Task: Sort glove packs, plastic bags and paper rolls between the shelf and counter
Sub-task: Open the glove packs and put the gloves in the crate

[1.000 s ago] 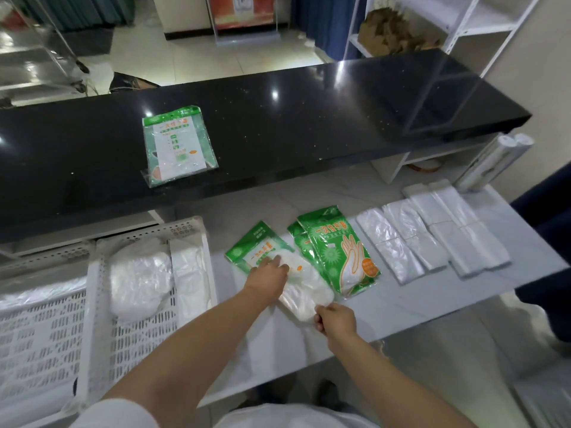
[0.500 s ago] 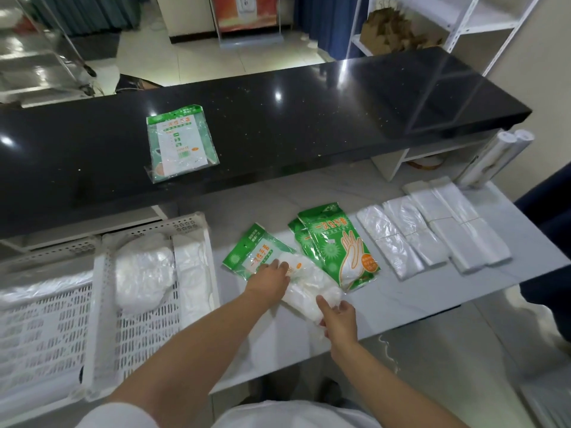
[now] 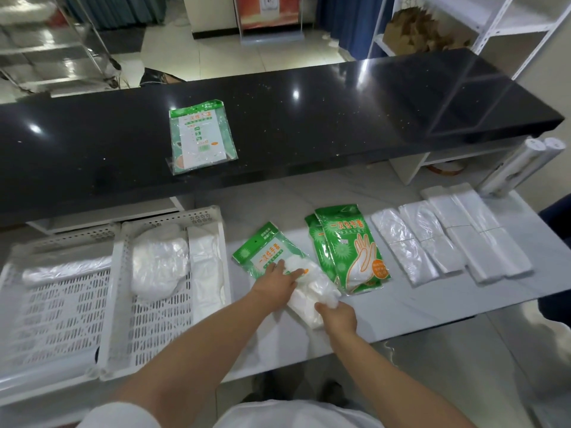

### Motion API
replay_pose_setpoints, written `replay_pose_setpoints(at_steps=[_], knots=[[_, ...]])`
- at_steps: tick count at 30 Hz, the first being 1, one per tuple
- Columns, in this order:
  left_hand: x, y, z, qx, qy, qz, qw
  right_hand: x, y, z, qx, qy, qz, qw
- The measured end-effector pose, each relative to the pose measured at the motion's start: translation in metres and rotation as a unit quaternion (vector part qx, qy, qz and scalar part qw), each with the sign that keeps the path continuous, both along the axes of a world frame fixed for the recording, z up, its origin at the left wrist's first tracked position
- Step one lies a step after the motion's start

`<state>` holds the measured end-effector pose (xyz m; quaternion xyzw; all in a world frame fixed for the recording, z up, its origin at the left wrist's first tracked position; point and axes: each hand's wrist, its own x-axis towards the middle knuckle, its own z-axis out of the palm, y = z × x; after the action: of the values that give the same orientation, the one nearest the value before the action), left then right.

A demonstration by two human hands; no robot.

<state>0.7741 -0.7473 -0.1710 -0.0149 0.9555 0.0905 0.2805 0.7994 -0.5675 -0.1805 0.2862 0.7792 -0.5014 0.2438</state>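
A white, crumpled plastic bag bundle (image 3: pixel 312 288) lies on the grey lower shelf (image 3: pixel 401 307), partly over a green glove pack (image 3: pixel 262 251). My left hand (image 3: pixel 278 282) rests on the bundle's far end and the pack, fingers stretched out. My right hand (image 3: pixel 336 316) grips the bundle's near end with curled fingers. Two stacked green glove packs (image 3: pixel 352 248) lie just to the right. One more glove pack (image 3: pixel 200 137) lies on the black counter (image 3: pixel 340 112). Clear plastic bag packs (image 3: pixel 404 245) and white ones (image 3: pixel 482 236) lie in a row further right. Paper rolls (image 3: pixel 519 168) lean at the shelf's far right corner.
Two white perforated crates (image 3: pixel 173 304) stand on the left of the shelf with loose plastic bags (image 3: pixel 157 267) inside. A white metal rack (image 3: pixel 494 29) with brown paper items stands behind the counter at the right. Something dark blue (image 3: pixel 556 242) borders the shelf's right end.
Both hands stay on the white bundle. My right hand's grip has shifted slightly at the near end, and the bundle is a little more bunched up. Nothing else has moved.
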Motion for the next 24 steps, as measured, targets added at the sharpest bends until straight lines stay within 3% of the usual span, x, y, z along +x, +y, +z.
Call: replay_pose_setpoints(at_steps=[19,24], knots=[[-0.027,0.010,-0.002,-0.037,-0.029,0.003,0.999,-0.012,0.022,-0.002,0.152,0.029,0.099,0.983],[-0.026,0.005,0.002,-0.047,-0.035,0.005,0.998,-0.014,0.030,-0.022,0.156,0.033,0.113,0.981]])
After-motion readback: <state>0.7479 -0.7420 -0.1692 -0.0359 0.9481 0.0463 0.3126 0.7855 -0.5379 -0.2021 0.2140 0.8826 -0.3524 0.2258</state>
